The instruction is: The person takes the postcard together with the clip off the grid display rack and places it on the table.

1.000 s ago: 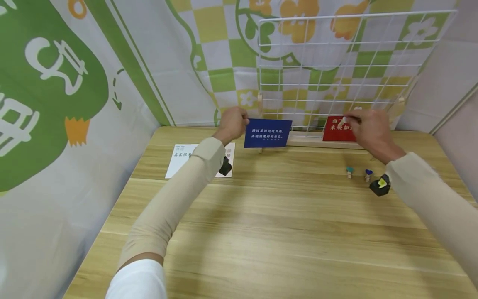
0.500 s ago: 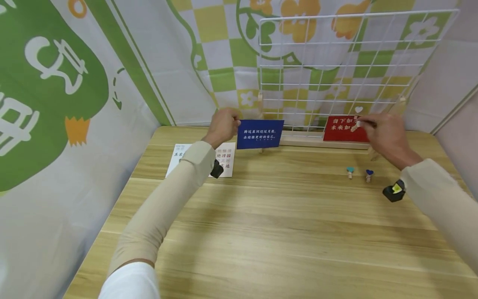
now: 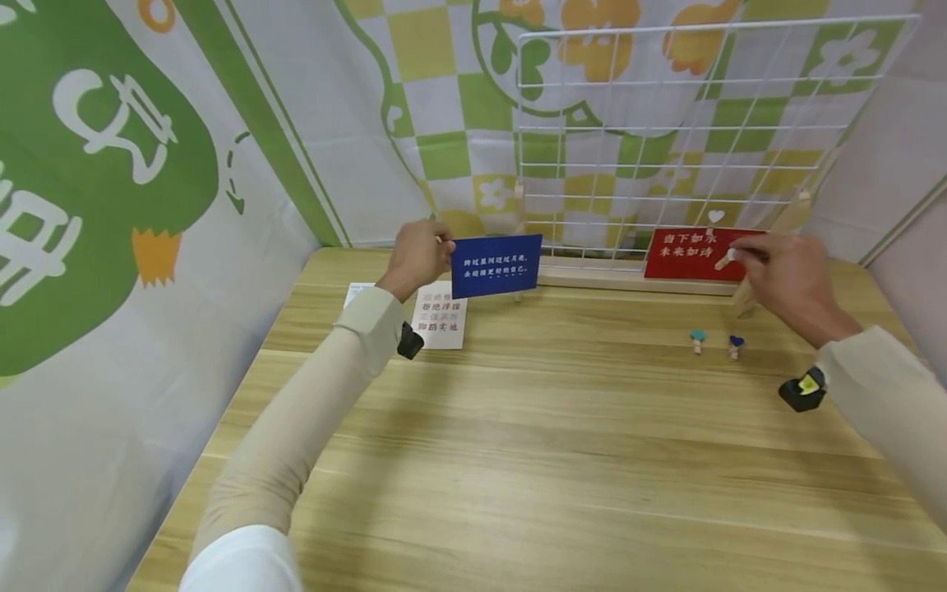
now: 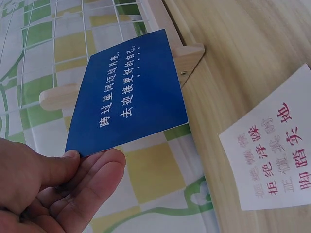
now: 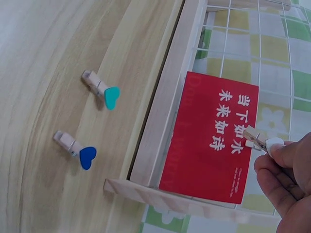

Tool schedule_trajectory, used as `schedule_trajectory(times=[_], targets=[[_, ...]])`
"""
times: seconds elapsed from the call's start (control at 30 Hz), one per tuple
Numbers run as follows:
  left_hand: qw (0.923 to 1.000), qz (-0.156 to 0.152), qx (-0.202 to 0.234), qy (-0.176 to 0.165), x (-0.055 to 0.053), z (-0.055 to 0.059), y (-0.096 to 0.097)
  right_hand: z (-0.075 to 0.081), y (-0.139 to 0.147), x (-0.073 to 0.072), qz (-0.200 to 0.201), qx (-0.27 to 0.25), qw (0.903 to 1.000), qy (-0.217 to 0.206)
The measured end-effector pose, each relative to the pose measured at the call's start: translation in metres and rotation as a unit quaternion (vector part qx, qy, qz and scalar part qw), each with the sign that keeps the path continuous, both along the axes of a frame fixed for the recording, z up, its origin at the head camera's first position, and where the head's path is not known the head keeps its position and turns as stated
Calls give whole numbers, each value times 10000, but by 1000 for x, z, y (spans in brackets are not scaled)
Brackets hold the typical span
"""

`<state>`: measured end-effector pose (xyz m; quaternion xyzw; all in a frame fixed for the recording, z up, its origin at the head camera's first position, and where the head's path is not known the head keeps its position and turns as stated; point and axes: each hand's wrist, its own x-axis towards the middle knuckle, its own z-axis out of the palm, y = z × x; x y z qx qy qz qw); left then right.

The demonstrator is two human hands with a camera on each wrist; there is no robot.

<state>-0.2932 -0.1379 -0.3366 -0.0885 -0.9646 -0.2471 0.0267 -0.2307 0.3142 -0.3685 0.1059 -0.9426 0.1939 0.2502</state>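
My left hand (image 3: 417, 259) pinches a blue card (image 3: 496, 267) with white writing by its left edge. In the left wrist view the thumb lies over a corner of the card, which is held up before the grid's left foot. A small wooden clothespin (image 5: 258, 138) with a white heart is pinched in my right hand (image 3: 799, 275), close in front of a red card (image 3: 684, 256). That card leans on the white wire grid (image 3: 614, 168), with another white-heart clothespin (image 3: 714, 219) at its top edge. Two clothespins, one with a teal heart (image 5: 112, 97) and one with a blue heart (image 5: 88, 157), lie on the table.
A white card with red writing (image 3: 444, 321) lies on the table at the left, and a second white card (image 3: 357, 291) is mostly hidden by my left arm. The grid stands in a wooden base (image 3: 592, 279) against a patterned cloth (image 3: 444, 115).
My left hand has moved left with the blue card, away from the grid. My right hand has shifted right with the clothespin, uncovering more of the red card and the clothespin at its top.
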Motion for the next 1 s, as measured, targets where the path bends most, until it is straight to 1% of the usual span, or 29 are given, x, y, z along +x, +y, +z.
schedule_trajectory(times=[0.07,0.17,0.23,0.4,0.63,0.87,1.0], targets=[[10000,38,52,-3,2,-1,-6,-1,2,1,-15,-6,10000,31],[9996,135,242,-75,6,-2,-14,-3,6,2,-40,6,10000,81],[9986,264,420,-209,9,-3,-20,-4,10,3,-60,39,9999,86],[9962,526,581,-382,16,-4,-37,-8,21,6,-99,142,9998,50],[9917,678,1006,-429,26,-8,-59,-13,36,13,-165,233,9996,-38],[9859,942,1312,-438,40,-12,-77,-18,46,17,15,535,9986,-50],[9845,1093,1305,-429,48,-15,-85,-23,54,18,151,726,9972,-17]])
